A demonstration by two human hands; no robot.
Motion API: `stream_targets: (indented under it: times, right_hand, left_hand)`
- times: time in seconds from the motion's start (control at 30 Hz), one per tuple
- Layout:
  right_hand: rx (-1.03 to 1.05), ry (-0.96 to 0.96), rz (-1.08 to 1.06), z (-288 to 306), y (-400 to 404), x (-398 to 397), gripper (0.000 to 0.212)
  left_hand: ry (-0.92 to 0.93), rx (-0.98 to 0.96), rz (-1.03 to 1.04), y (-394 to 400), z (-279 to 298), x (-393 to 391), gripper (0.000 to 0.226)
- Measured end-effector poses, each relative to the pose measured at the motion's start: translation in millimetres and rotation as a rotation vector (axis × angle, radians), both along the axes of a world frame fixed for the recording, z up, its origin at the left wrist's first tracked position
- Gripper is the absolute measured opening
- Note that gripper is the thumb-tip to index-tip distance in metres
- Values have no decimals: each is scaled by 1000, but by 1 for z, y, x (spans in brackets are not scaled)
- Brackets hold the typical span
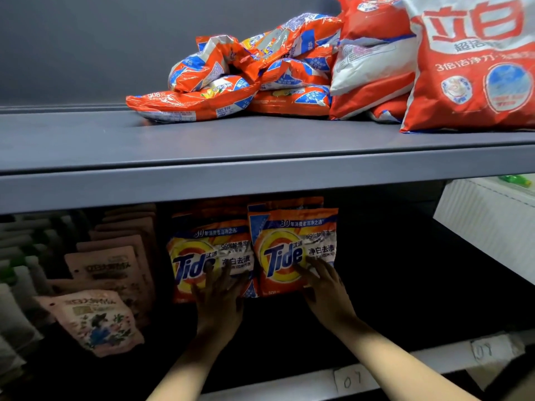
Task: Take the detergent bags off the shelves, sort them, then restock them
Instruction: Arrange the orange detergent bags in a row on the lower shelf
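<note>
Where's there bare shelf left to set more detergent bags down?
Upper shelf: bare left of the orange bag heap; its right end is crowded by big red-and-white bags. Lower shelf: dark open stretch right of the right Tide bag, where the right hand rests. Left of the left Tide bag, under the left hand, pink pouches crowd in.

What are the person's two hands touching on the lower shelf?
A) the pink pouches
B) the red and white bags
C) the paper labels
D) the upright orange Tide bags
D: the left hand and right hand lie with spread fingers against the two upright Tide bags, side by side on the lower shelf.
</note>
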State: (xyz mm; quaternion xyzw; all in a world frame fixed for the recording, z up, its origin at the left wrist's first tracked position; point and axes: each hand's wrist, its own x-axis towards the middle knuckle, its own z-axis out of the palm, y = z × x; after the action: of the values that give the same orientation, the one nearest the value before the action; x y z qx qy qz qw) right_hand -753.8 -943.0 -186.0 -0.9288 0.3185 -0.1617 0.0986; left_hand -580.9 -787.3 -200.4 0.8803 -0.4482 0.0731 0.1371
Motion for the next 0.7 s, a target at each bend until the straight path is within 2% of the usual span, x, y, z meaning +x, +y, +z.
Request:
stream_targets:
  times: [0.37, 0.5, 0.6, 0.7]
  right_hand:
    - [228, 230, 88, 30, -16, 4, 63]
    - [398, 185, 79, 49, -6, -8, 54]
    - [332, 167, 87, 68, 7, -29, 51]
    - [206, 166, 75, 98, 23, -58, 50]
  left_hand:
    - [168, 194, -11, -3, 28, 2, 59]
    - [324, 86, 36, 7, 53, -18, 43]
    - [357, 15, 47, 20, 81, -44, 37]
    - [271, 47, 67, 31, 114, -78, 39]
